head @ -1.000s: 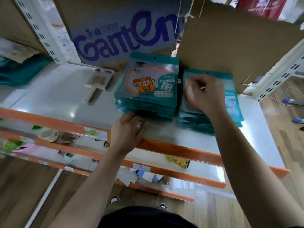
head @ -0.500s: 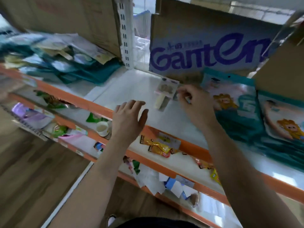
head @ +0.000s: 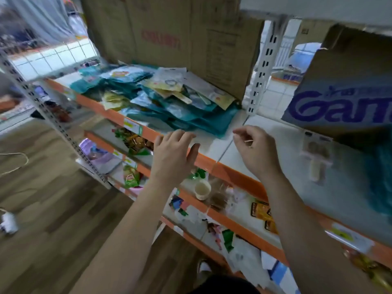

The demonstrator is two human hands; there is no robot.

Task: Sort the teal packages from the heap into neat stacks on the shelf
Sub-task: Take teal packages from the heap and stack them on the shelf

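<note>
A loose heap of teal packages, mixed with pale yellow and white ones, lies on the left bay of the white shelf with an orange front edge. The neat teal stacks show only as a blurred strip at the far right. My left hand hovers over the shelf's front edge just short of the heap, fingers spread, holding nothing. My right hand hangs above the bare shelf right of the heap, fingers curled, with a thin pale stick between them.
A brown cardboard box stands behind the heap and a blue-lettered box at the back right. A white perforated post divides the bays. A carded brush lies right of my hand. Lower shelves hold snack packets and a paper cup.
The view has swung left from the two neat stacks to the heap. Both hands left the stacks and moved left along the shelf; my left hand opened its fingers.
</note>
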